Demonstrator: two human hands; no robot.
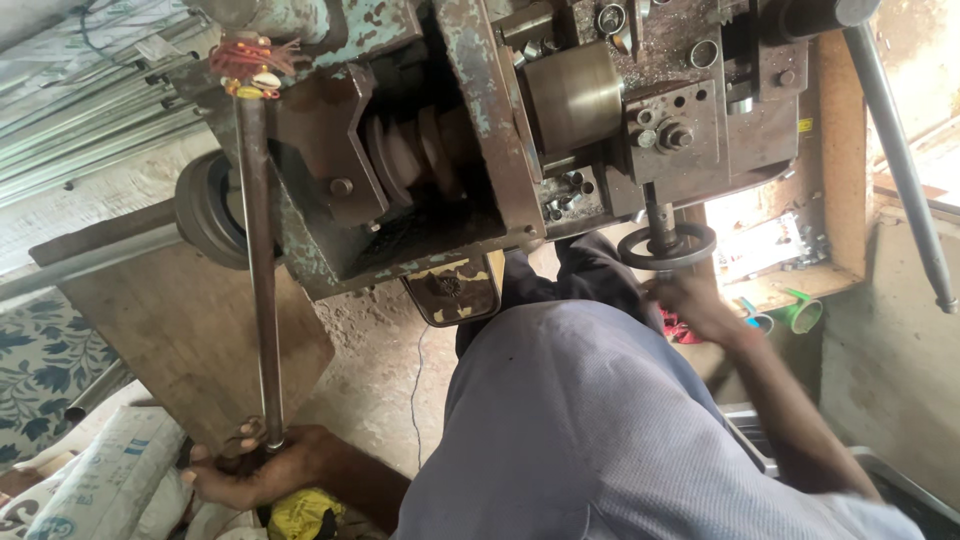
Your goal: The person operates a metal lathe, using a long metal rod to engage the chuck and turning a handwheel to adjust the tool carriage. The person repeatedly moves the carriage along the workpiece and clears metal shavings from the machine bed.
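On the left, the left hand point(262, 470) is closed tight around the bottom end of a long metal rod point(258, 260). The rod stands almost straight up and down in the picture, and its far end reaches the big old machine point(450, 130), by some red thread point(250, 60). In the middle is the person's grey shirt point(590, 430). On the right, the right hand point(695, 305) sits just under a small round hand wheel point(667, 247). I cannot tell if it grips anything.
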